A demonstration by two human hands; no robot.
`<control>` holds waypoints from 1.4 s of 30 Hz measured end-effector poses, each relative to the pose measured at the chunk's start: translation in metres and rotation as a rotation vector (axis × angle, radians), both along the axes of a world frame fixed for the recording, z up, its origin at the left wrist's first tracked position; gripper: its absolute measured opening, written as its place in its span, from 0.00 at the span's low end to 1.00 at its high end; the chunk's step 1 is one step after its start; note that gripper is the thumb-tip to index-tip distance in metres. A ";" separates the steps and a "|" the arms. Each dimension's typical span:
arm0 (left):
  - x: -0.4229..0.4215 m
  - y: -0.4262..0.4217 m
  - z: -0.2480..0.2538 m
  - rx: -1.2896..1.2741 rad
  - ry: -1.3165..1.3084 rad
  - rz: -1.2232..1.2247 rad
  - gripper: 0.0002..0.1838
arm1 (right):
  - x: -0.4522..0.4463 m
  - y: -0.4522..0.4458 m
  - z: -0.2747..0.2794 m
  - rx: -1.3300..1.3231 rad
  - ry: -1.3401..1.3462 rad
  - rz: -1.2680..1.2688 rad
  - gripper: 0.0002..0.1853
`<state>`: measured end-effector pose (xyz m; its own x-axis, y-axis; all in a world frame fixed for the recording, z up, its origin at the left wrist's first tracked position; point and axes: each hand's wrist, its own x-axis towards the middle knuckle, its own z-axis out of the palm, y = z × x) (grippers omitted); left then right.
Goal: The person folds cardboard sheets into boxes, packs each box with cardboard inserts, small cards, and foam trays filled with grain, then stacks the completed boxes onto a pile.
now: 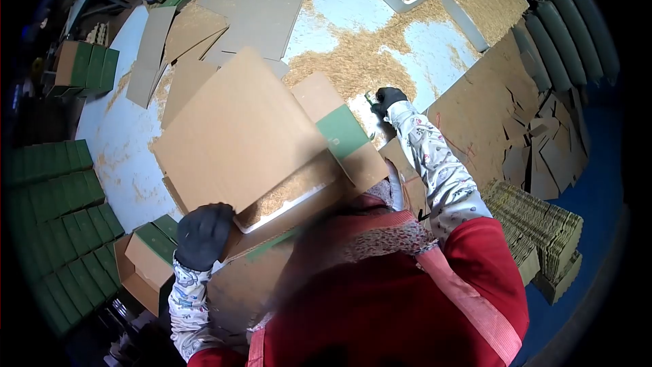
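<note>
pale tabletop (350, 3) behind, the carton (251, 136) meets the left fingers (219, 214) at its corner.

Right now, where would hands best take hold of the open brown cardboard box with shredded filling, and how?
I'd grip the box by its near wall, coming from the person's side. That edge is exposed, and the black-gloved left hand is at its left corner. The large brown cardboard flap rises over the far side and, as a broad thin sheet, would probably bend.
</note>
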<state>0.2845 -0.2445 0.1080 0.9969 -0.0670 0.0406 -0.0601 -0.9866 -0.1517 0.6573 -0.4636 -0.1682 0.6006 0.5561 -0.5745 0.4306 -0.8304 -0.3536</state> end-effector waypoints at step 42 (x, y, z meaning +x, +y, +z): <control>-0.015 0.007 -0.025 -0.320 0.623 0.195 0.35 | -0.175 0.078 0.241 0.775 -0.598 0.950 0.06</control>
<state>0.2695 -0.2377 0.0831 0.8339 0.0340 -0.5508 0.1401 -0.9784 0.1518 0.4822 -0.3859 0.0724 -0.1464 0.9482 0.2818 0.9697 0.1939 -0.1486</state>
